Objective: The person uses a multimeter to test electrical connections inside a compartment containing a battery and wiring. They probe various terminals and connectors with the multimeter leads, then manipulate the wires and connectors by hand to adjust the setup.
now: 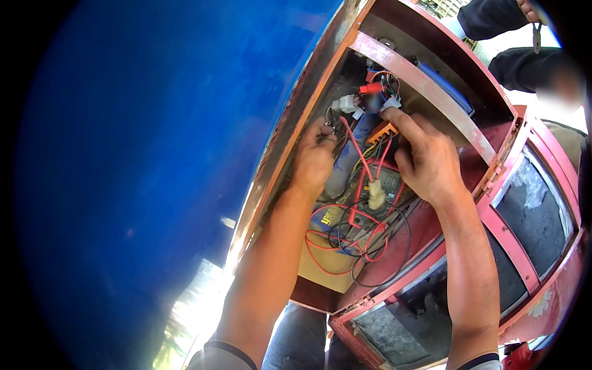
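Thumb and fingers of the left hand [314, 159] are drawn together on thin wires [329, 128], just below a white connector [346, 103]. With its index fingertip, the right hand [428, 154] reaches a second white connector [391, 102]; an orange connector block [382, 131] sits against its fingers, but I cannot tell whether they clamp it. Near the hands are a red connector [371, 89] and, lower down, a multimeter [390, 180] with test leads [356, 145] coiled red and black over it.

All this lies inside a reddish metal compartment [425, 86] with a tan base [336, 280]. A large blue panel [142, 154] fills the left side; a windowed door [505, 234] hangs open at lower right. Bright ground shows at upper right, beside another person's dark clothing [493, 18].

The orange block's long axis slants from lower left to upper right, its toothed edge facing up and left, wires running from its underside. Counted: one orange block, one red connector, one multimeter, and at least two white connectors.
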The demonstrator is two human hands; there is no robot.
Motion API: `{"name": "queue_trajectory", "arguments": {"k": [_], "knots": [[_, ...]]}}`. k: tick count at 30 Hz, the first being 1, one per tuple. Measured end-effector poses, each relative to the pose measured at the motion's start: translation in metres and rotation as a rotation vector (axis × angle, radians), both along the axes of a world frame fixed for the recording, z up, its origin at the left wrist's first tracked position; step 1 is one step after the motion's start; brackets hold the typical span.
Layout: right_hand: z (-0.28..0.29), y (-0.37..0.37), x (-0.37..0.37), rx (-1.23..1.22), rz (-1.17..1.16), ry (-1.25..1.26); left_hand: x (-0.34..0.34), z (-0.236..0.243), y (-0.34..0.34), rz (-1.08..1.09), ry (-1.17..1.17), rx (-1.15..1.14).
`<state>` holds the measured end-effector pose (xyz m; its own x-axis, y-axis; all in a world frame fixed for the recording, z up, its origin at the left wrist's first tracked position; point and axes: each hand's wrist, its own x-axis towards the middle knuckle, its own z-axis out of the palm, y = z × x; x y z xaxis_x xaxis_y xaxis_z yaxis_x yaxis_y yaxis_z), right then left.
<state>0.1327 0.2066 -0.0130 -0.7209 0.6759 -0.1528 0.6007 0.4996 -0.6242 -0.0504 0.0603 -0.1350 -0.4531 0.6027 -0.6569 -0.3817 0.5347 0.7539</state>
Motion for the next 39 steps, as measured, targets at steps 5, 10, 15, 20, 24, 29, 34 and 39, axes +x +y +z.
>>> {"name": "queue_trajectory", "arguments": {"k": [5,10,15,20,24,29,34,39], "knots": [[-0.001,0.000,0.002,-0.001,-0.003,-0.016,0.009,0.006,0.002,-0.028,0.128,-0.097],[0.002,0.001,0.000,-0.009,0.004,-0.006,0.006,0.010,-0.013,-0.159,0.401,-0.175],[-0.001,0.002,0.002,-0.013,0.003,0.009,0.015,0.030,-0.001,-0.220,0.530,-0.205],[0.001,0.002,0.000,-0.034,0.007,0.025,0.013,0.028,-0.001,-0.279,0.786,0.065],[0.001,0.002,0.000,-0.051,-0.007,0.023,0.002,0.023,-0.004,-0.255,0.593,0.189],[0.000,0.002,-0.001,-0.041,-0.005,0.050,0.011,0.020,-0.005,-0.023,0.254,0.308],[0.001,0.002,0.000,-0.037,-0.003,0.058,0.008,0.035,0.022,-0.091,0.260,0.333],[0.000,0.002,0.001,-0.026,-0.014,0.076,-0.002,0.052,0.045,0.001,-0.263,0.291]]}}
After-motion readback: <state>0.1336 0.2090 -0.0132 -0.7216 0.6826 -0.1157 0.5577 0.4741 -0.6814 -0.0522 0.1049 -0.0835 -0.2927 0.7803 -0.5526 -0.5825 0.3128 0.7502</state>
